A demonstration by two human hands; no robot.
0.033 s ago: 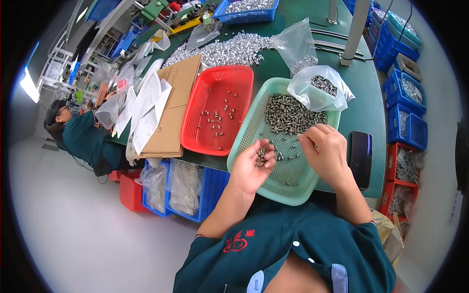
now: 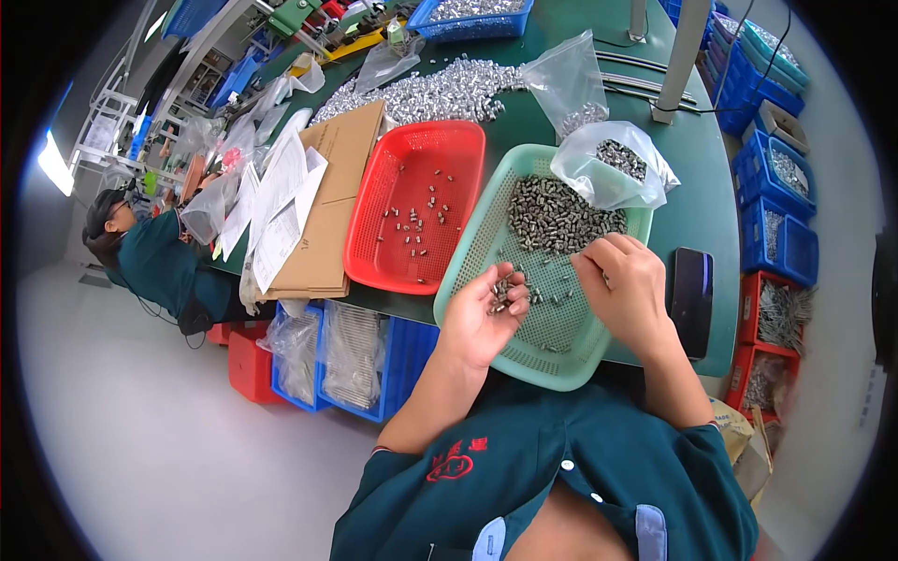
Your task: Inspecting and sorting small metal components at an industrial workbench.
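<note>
My left hand [image 2: 472, 323] is cupped palm up over the near left part of a pale green mesh basket [image 2: 561, 379]. Several small metal cylinders [image 2: 503, 297] lie in it, held by the curled fingers. My right hand [image 2: 625, 282] hovers above the basket's right side, fingers bent in and pressed together. A tiny metallic glint shows between them, too small to name. Beyond my hands, a heap of dark grey metal cylinders [image 2: 552, 220] fills the far part of the basket, with a few strewn nearer. Left of it stands a red mesh basket [image 2: 374, 266] with several scattered cylinders.
A clear plastic bag [image 2: 585, 173] of metal pieces rests on the basket's far right rim. A phone [image 2: 692, 299] lies to the right. Cardboard [image 2: 332, 201] and papers [image 2: 281, 224] are at left, shiny parts [image 2: 426, 98] behind. A co-worker [image 2: 150, 248] sits far left.
</note>
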